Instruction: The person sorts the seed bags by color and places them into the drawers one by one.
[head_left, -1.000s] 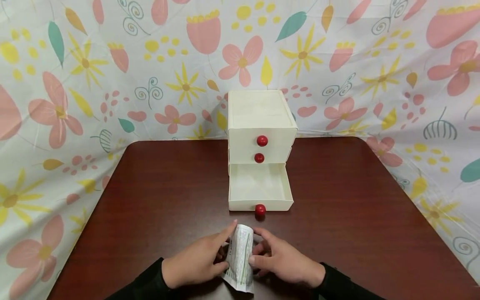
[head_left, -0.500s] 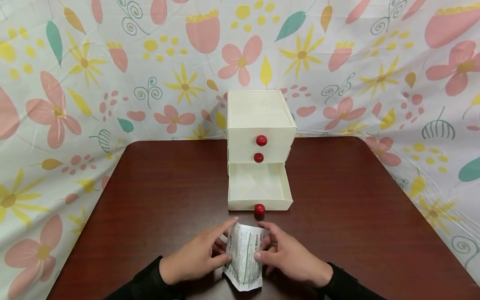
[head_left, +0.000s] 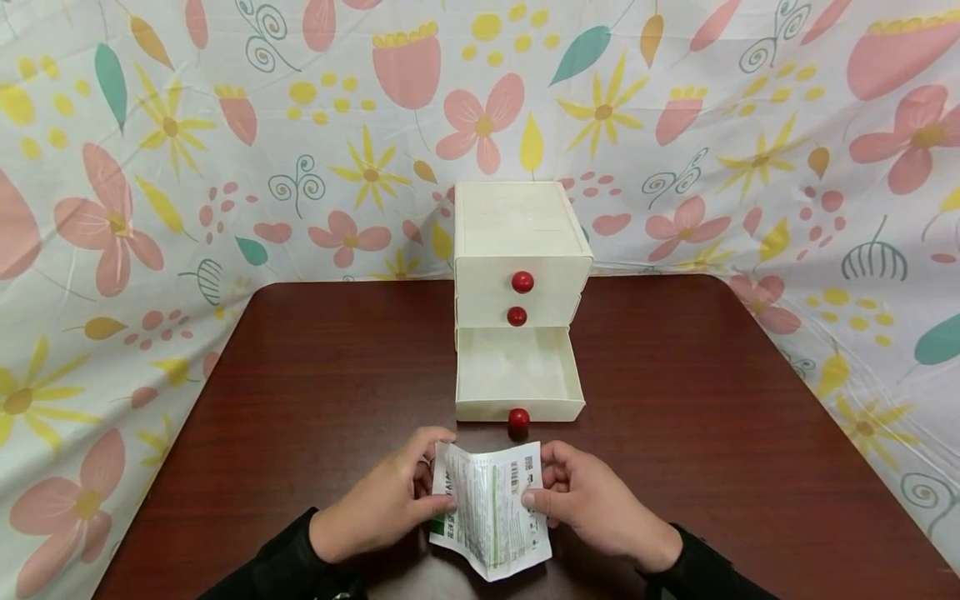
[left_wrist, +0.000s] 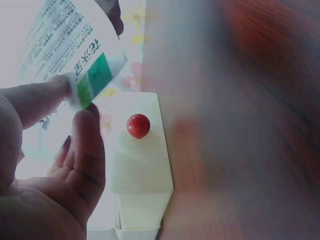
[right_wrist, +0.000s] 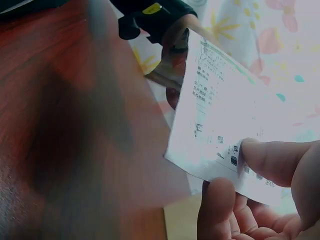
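Note:
Both hands hold a white printed packet (head_left: 492,510) above the near edge of the table. Small text, a barcode and green marks cover it, and a crease runs down its middle. My left hand (head_left: 386,502) pinches the left edge between thumb and fingers. On the opposite edge my right hand (head_left: 603,508) pinches it the same way. In the left wrist view the packet (left_wrist: 65,40) shows a green block at its corner. The packet (right_wrist: 215,115) looks washed out by glare in the right wrist view. Its back is hidden from the head view.
A cream drawer unit (head_left: 521,218) with red knobs stands at the back of the dark wooden table (head_left: 337,367). Its bottom drawer (head_left: 517,367) is pulled out toward me, with nothing visible inside. Floral cloth (head_left: 300,117) hangs behind the table and along its sides.
The packet has gone from a narrow curled shape to a wider, flatter one. My right hand has moved right and my left hand slightly left, spreading its edges apart.

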